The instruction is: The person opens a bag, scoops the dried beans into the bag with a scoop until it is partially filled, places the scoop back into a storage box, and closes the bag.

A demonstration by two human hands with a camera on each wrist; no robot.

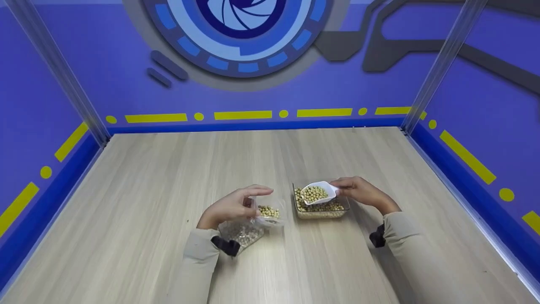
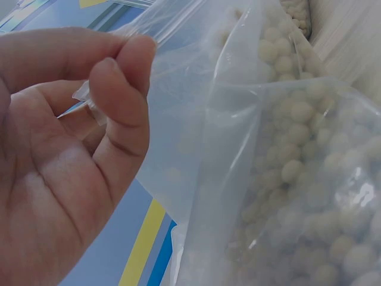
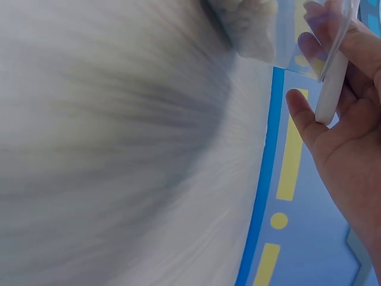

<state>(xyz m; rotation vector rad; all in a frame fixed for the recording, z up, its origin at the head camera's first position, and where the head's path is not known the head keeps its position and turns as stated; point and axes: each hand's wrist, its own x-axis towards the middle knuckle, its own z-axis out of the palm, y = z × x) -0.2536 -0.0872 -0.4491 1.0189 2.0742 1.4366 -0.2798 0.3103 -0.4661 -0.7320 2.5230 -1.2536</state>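
The right hand [image 1: 362, 193] reaches inward, gripping the handle of a bean-filled white scoop [image 1: 327, 191] over the clear container [image 1: 324, 214], its long axis sideways, mouth leftward. The left hand [image 1: 231, 206], forearm angled forward, pinches the clear plastic bag [image 1: 245, 234].

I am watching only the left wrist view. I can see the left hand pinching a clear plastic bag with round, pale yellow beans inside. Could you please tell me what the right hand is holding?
Observer: The right hand grips a small white scoop by its handle.
Operator: Thank you. My view does not show this scoop. Is it empty, or does it carry something?
Observer: It carries a heap of round, pale yellow beans, as the head view shows.
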